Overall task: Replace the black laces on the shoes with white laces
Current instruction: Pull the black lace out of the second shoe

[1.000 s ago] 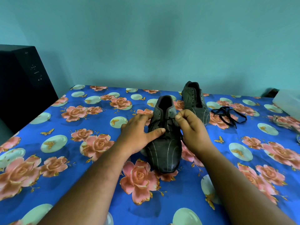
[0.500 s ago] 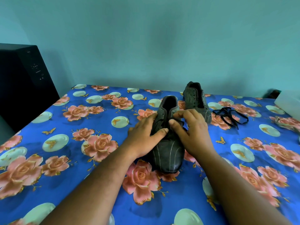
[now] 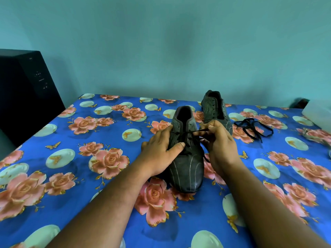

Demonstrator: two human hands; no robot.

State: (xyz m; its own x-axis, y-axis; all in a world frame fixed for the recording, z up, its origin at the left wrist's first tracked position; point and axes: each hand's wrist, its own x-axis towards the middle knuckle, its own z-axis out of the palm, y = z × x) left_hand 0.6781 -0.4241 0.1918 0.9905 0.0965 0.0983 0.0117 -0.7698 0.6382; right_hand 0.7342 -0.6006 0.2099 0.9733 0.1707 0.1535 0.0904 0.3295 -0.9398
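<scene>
Head view: the black lace (image 3: 189, 138) is threaded through the near shoe (image 3: 186, 158), which lies with its toe towards the near edge of the floral-covered bed (image 3: 107, 203), roughly midway between its left and right edges. One strand is pinched in the grip of the right hand (image 3: 219, 140), fingers curled together on it, and is drawn taut out to the right. The shoe is steadied by the left hand (image 3: 161, 149), laid flat along its left side with the thumb pressed across the lacing and the fingers straight.

The step in hand is judged to be the unthreading of this lace. It would best be done by pulling each strand out along the line of its eyelet (not upward, which would lift the shoe), with the left hand kept firmly down and one crossing loosened at a time.

Towards the far edge, the second shoe (image 3: 214, 108) stands without a lace, and a loose black lace (image 3: 252, 127) lies just to its right. White laces cannot be made out with certainty.
</scene>
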